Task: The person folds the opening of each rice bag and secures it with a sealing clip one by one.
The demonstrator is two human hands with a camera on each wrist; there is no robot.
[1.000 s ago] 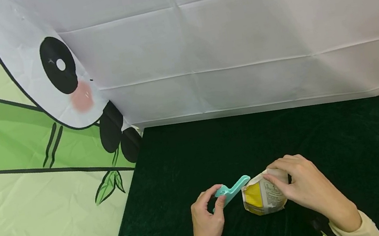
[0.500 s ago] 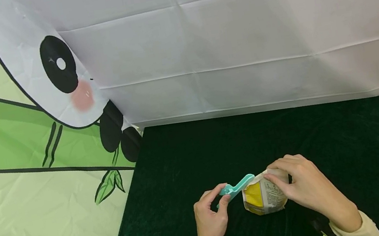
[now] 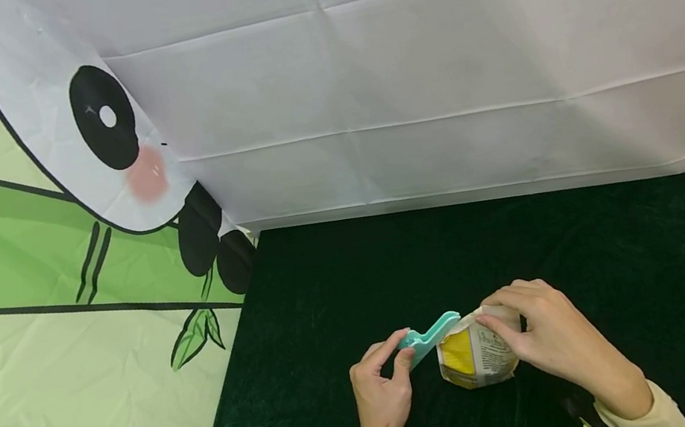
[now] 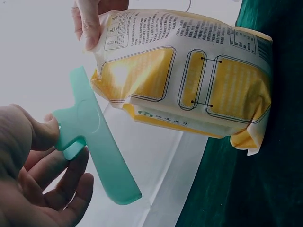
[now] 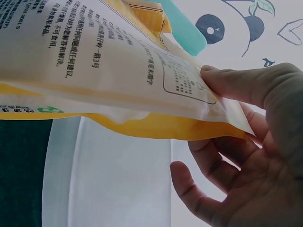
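My left hand [image 3: 380,400] pinches a teal bag clip [image 3: 432,334] by its handle between thumb and fingers. In the left wrist view, the clip [image 4: 94,125] stands at a slant beside the upper corner of a white and yellow printed bag [image 4: 147,78]. Whether it touches the bag cannot be told. My right hand [image 3: 561,339] pinches the top edge of the bag [image 3: 485,356], thumb on the printed side and fingers behind. Part of the clip [image 5: 187,33] shows past the bag's edge in the right wrist view.
A dark green cloth [image 3: 354,279] covers the table. A white sheet [image 3: 439,61] rises behind its far edge, and a panda-printed sheet [image 3: 48,240] hangs on the left. Something dark [image 3: 583,415] shows beside the right sleeve, its kind unclear.
My left hand has shifted slightly to the right with the clip, bringing the clip's tip across the bag's upper left corner in the head view. Right hand and bag stay nearly still.
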